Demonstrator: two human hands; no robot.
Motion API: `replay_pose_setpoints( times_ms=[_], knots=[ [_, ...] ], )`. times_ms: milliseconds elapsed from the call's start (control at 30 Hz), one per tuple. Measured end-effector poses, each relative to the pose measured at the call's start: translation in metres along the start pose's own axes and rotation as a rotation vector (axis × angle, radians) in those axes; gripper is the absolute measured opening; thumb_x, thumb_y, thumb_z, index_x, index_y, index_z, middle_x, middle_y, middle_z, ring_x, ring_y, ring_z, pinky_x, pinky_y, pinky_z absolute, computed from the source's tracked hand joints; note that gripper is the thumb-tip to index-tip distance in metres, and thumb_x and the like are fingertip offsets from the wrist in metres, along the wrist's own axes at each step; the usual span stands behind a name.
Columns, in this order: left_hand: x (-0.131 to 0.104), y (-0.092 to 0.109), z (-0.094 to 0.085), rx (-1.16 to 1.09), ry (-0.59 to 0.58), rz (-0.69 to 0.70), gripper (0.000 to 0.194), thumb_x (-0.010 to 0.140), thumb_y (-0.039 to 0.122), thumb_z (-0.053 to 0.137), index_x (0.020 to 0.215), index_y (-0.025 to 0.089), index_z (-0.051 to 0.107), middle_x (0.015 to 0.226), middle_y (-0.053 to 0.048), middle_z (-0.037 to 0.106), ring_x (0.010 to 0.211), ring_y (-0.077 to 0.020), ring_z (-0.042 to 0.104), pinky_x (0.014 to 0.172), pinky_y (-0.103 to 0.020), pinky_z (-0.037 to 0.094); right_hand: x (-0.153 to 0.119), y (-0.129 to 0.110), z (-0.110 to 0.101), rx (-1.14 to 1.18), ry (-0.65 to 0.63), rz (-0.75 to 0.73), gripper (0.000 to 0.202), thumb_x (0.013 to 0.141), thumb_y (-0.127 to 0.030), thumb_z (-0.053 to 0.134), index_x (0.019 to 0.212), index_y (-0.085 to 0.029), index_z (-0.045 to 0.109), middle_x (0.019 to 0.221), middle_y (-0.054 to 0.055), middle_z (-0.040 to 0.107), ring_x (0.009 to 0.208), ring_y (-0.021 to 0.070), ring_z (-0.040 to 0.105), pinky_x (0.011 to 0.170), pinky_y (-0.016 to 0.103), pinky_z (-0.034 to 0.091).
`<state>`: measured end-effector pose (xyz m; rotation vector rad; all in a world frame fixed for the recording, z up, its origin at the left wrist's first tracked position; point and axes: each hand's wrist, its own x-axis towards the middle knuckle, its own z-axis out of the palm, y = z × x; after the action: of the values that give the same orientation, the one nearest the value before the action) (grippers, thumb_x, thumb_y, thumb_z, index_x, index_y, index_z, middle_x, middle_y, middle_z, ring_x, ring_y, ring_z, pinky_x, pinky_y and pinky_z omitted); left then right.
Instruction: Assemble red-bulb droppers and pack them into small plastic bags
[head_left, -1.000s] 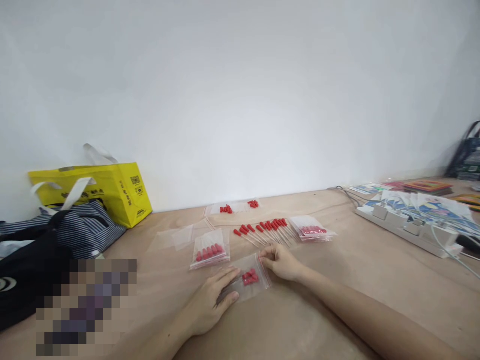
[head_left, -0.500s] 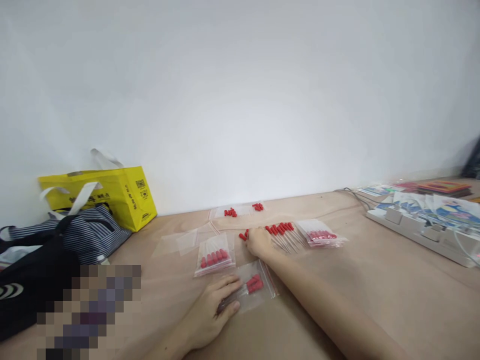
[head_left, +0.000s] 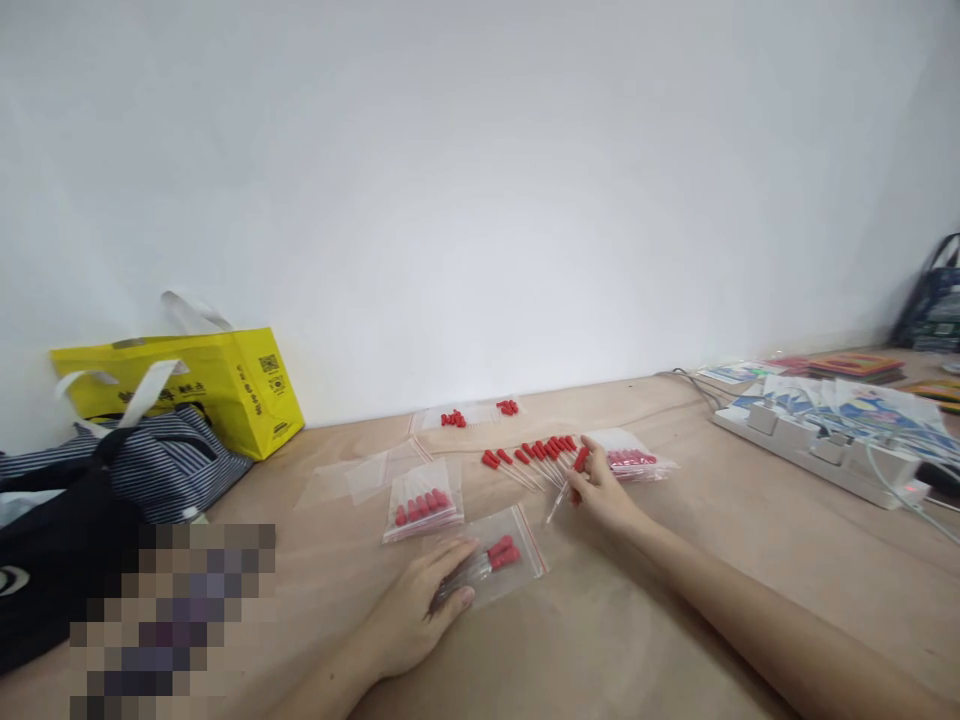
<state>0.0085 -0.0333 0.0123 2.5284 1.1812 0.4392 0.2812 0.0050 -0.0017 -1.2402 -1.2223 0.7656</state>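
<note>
My left hand (head_left: 412, 605) grips the lower end of a clear zip bag (head_left: 528, 532) lying on the table; its thumb and fingers are on either side. Inside that bag are a few glass droppers with red rubber bulbs (head_left: 503, 552). My right hand (head_left: 602, 492) pinches one glass dropper (head_left: 581, 459) by its red bulb, the thin tip pointing down and left. Just left of the right hand lies a row of loose red-bulbed droppers (head_left: 534, 453). Another zip bag (head_left: 424, 505) with several droppers rests beyond my left hand.
A stack of filled dropper bags (head_left: 630, 460) lies behind my right hand. Empty clear bags (head_left: 367, 475) spread at left, and more droppers (head_left: 454, 419) lie near the wall. A yellow bag (head_left: 255, 390) stands left; a white power strip (head_left: 817, 460) with cables is at right.
My right hand has moved right from the left end of the dropper row and now holds one dropper. My left hand stays on the bag. The view has shifted slightly right.
</note>
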Motion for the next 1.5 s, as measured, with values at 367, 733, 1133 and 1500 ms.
replay_pose_setpoints(
  times_ms=[367, 733, 1133, 1500],
  knots=[
    [0.0, 0.007, -0.001, 0.014, 0.012, -0.01, 0.048, 0.081, 0.034, 0.046, 0.127, 0.024, 0.037, 0.129, -0.005, 0.044, 0.117, -0.0225, 0.041, 0.097, -0.039, 0.035, -0.03, 0.0, 0.042, 0.521, -0.025, 0.233, 0.032, 0.065, -0.037, 0.059, 0.085, -0.021, 0.039, 0.062, -0.005, 0.053, 0.054, 0.0118, 0.056, 0.055, 0.028, 0.048],
    [0.0, 0.005, -0.002, -0.001, -0.002, 0.012, 0.048, 0.082, 0.032, 0.044, 0.128, 0.024, 0.034, 0.131, -0.004, 0.042, 0.117, -0.0226, 0.04, 0.098, -0.04, 0.034, -0.033, 0.001, 0.048, 0.279, -0.323, 0.213, 0.037, 0.055, -0.042, 0.067, 0.074, -0.017, 0.047, 0.063, -0.001, 0.059, 0.051, 0.0097, 0.054, 0.047, 0.021, 0.04],
    [-0.002, 0.001, 0.0, -0.026, 0.014, 0.026, 0.048, 0.081, 0.032, 0.046, 0.127, 0.025, 0.036, 0.13, -0.004, 0.044, 0.117, -0.0225, 0.041, 0.098, -0.04, 0.033, -0.009, -0.001, 0.039, -0.418, -0.335, 0.013, 0.021, 0.075, -0.025, 0.046, 0.073, -0.013, 0.063, 0.061, 0.002, 0.062, 0.048, 0.0099, 0.053, 0.048, 0.02, 0.04],
    [-0.002, 0.004, -0.002, -0.042, 0.0, -0.004, 0.047, 0.079, 0.033, 0.048, 0.124, 0.023, 0.041, 0.128, -0.005, 0.045, 0.117, -0.0232, 0.04, 0.098, -0.041, 0.033, 0.042, -0.005, 0.083, -0.818, -0.199, -0.081, 0.019, 0.072, -0.018, 0.05, 0.084, -0.018, 0.064, 0.093, 0.01, 0.065, 0.091, 0.0241, 0.057, 0.074, 0.031, 0.04]
  ],
)
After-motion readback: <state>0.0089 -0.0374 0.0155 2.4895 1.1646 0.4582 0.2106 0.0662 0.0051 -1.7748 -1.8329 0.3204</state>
